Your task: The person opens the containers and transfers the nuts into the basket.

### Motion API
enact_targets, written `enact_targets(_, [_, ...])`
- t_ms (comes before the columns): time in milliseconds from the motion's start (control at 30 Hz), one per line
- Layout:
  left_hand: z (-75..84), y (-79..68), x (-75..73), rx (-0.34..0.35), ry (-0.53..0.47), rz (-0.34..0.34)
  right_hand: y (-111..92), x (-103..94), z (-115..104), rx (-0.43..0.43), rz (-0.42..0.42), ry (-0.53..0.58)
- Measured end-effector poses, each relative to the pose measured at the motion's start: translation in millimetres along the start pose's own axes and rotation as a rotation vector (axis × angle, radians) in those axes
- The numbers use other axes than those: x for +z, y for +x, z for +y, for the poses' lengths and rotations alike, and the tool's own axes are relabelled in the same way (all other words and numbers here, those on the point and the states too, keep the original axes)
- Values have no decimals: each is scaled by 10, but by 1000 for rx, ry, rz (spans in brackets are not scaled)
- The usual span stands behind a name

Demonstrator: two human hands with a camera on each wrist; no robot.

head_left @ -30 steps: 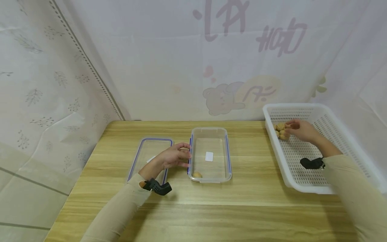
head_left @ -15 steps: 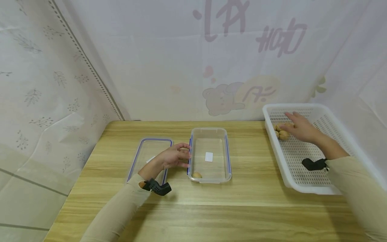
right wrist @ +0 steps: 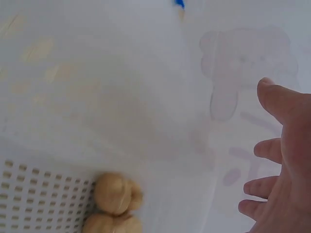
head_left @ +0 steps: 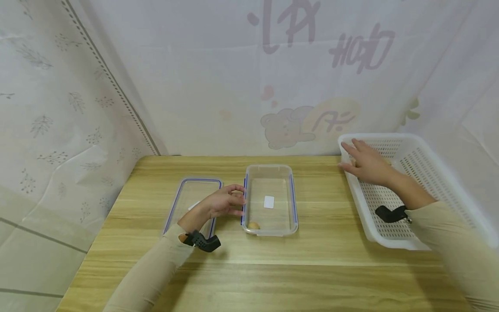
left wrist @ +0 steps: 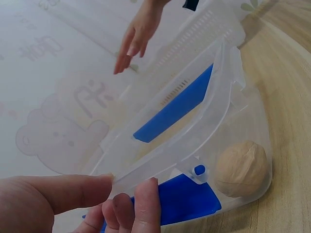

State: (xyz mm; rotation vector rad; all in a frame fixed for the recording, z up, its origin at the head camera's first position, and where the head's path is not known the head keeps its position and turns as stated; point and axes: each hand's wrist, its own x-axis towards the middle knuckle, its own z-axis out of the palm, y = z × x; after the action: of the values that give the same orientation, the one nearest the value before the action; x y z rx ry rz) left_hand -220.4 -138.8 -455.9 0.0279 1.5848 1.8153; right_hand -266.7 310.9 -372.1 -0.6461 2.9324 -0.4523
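In the head view, my left hand [head_left: 226, 201] touches the left side of a clear plastic container [head_left: 273, 169] with blue latches. The left wrist view shows its thumb at the rim and its fingertips against a blue latch [left wrist: 189, 199]. One walnut [left wrist: 241, 169] lies in the container's near left corner. My right hand [head_left: 372, 167] is over the left wall of a white perforated basket [head_left: 362, 212], fingers spread and holding nothing. Several walnuts [right wrist: 112, 193] sit in the basket below it; in the head view that hand mostly hides them.
A clear lid with a blue seal [head_left: 179, 195] lies on the wooden table [head_left: 249, 277], partly under my left wrist. Behind the table hangs a pale printed cloth [head_left: 218, 86]. A white label [head_left: 269, 202] shows at the container's bottom.
My right hand has lifted from the walnuts in the basket and moved left to the basket's left wall, its fingers spreading. My left hand and the container have stayed put.
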Motion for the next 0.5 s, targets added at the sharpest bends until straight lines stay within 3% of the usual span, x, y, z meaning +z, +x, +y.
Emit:
enact_targets(200, [-7,6,2,-2,-2,2,50,28,-229,-53,-17,-33])
enact_targets(500, [-4,4,2,-2,-8,3,174,142,-509,-123,-61,43])
